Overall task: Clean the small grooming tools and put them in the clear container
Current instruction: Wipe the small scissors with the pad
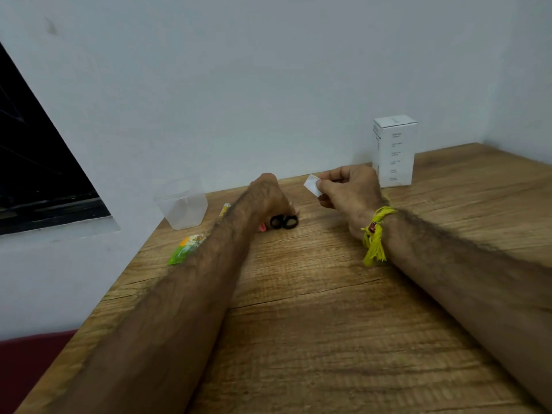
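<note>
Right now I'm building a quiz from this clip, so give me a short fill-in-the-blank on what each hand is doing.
1. The right hand pinches a small ____ wipe.
2. The left hand reaches the scissors with ____ handle loops.
3. The clear container stands against the ____.

Missing words: white; black; wall

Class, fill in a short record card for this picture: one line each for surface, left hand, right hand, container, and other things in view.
surface: wooden table set against a pale wall
left hand: left hand down on the small scissors, whose black finger loops show beside it
right hand: right hand pinches a small white wipe above the table
container: clear container, open, near the wall, apart from both hands
other: white box upright; green and orange packet beside the left forearm
</note>
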